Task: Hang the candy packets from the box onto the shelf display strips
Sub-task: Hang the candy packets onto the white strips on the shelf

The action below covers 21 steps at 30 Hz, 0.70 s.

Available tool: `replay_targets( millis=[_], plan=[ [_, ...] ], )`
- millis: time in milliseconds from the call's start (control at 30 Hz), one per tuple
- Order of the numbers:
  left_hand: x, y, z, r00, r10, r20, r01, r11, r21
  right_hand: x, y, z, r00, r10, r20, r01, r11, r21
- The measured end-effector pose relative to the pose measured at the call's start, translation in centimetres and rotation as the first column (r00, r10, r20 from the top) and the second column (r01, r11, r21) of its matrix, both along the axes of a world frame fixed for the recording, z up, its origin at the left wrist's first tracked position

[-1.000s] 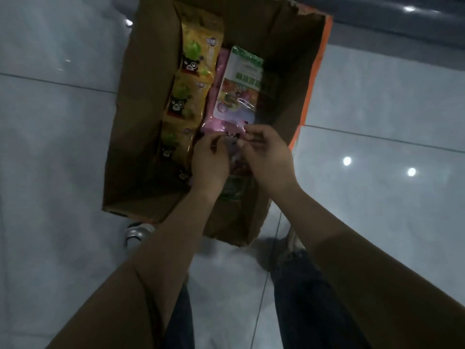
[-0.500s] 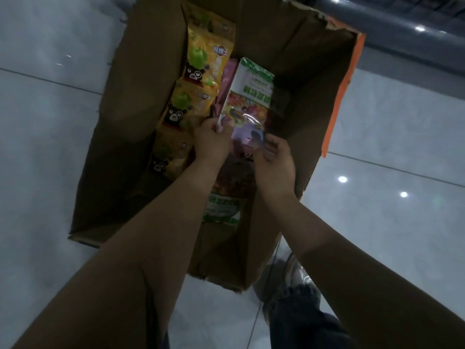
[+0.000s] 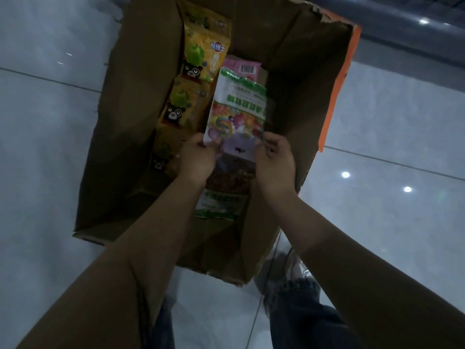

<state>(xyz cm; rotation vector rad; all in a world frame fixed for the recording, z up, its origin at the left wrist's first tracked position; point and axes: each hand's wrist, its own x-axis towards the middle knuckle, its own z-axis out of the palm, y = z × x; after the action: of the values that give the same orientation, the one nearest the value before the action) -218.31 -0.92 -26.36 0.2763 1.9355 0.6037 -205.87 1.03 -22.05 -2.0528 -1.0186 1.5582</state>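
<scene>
An open cardboard box stands on the floor below me. Over it I hold a white-and-green candy packet with colourful sweets printed on it. My left hand pinches its near left corner and my right hand pinches its near right corner. The packet's near end has a pale strip with a small hang hole. Inside the box lie yellow bear packets in a row at the left, a pink packet under the held one, and another green-and-white packet nearer me.
Glossy grey floor tiles surround the box, with ceiling lights mirrored in them. An orange tape edge runs along the box's right flap. A dark shelf base crosses the top right. My jeans and a shoe are below the box.
Both hands have lifted the white-and-green packet up out of the box toward me. My view has moved closer to the box, and each hand now pinches a corner of the packet.
</scene>
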Motion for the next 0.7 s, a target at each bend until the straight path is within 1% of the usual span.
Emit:
replay_targets(
  millis=[100,200,300,433,500,600,667,700],
  plan=[
    [-0.5,-3.0,0.5,0.997,-0.040,-0.070,0.040,0.999,-0.002,-0.1,-0.2,0.1,1.000,0.021,0.009,-0.021,1.000,-0.009],
    [-0.6,-3.1,0.1,0.992,0.007,-0.124,-0.005,1.000,0.018,-0.1,-0.7,0.1,0.999,0.049,0.020,-0.048,0.999,-0.022],
    [-0.4,-2.2,-0.7,0.993,0.096,-0.071,-0.094,0.995,0.032,0.2,-1.4,0.2,0.994,0.091,0.056,-0.089,0.996,-0.030],
    [0.2,-2.2,0.4,0.995,0.095,-0.041,-0.090,0.990,0.113,0.3,-2.0,1.3,0.990,0.114,0.079,-0.112,0.993,-0.029],
    [0.3,-2.4,2.2,0.996,0.077,-0.044,-0.069,0.985,0.156,0.3,-2.2,2.4,0.988,0.128,0.082,-0.128,0.992,-0.012],
    [0.0,-2.4,6.5,0.994,0.110,-0.004,-0.108,0.978,0.179,0.1,-2.7,5.0,0.983,0.172,0.070,-0.175,0.984,0.044],
    [-0.5,-2.5,10.3,0.993,0.116,0.027,-0.119,0.975,0.188,0.0,-3.1,7.4,0.970,0.230,0.075,-0.238,0.962,0.132],
    [-0.9,-2.5,12.5,0.995,0.088,0.043,-0.095,0.977,0.192,0.1,-3.3,8.6,0.954,0.277,0.113,-0.294,0.936,0.195]
  ],
)
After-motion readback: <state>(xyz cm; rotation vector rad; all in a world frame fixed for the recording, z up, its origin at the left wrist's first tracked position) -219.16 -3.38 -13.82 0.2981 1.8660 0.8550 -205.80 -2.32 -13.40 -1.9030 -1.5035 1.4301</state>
